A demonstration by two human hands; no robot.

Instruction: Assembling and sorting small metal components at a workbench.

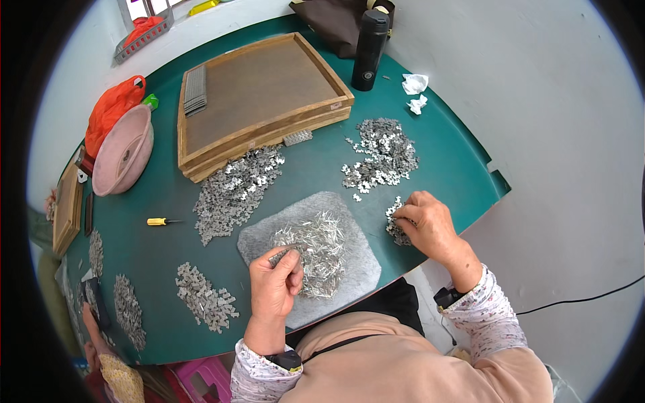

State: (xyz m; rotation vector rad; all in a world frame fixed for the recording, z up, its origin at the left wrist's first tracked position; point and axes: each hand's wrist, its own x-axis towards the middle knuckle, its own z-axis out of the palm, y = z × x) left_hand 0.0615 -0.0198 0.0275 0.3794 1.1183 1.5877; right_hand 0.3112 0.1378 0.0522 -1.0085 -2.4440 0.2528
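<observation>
My left hand [272,295] is closed over the near left part of a grey felt mat [359,269]. Thumb and fingers pinch a thin grey metal strip [282,254], partly hidden by the fingers. Beside it on the mat lies a loose heap of thin silvery pins [326,252]. To the right, my right hand [433,225] reaches down with bent fingers pressed together at a small pile of metal pieces [398,235] on the green table [309,171]. Whatever sits between those fingertips is too small to make out.
Heaps of small metal pieces lie beyond the mat [235,195], at far right [383,154] and at left [205,299]. Stacked wooden trays [269,80], a black bottle [371,50], a pink basin [124,151] and a yellow screwdriver [158,221] stand or lie around. Another person's hand [91,322] shows at left.
</observation>
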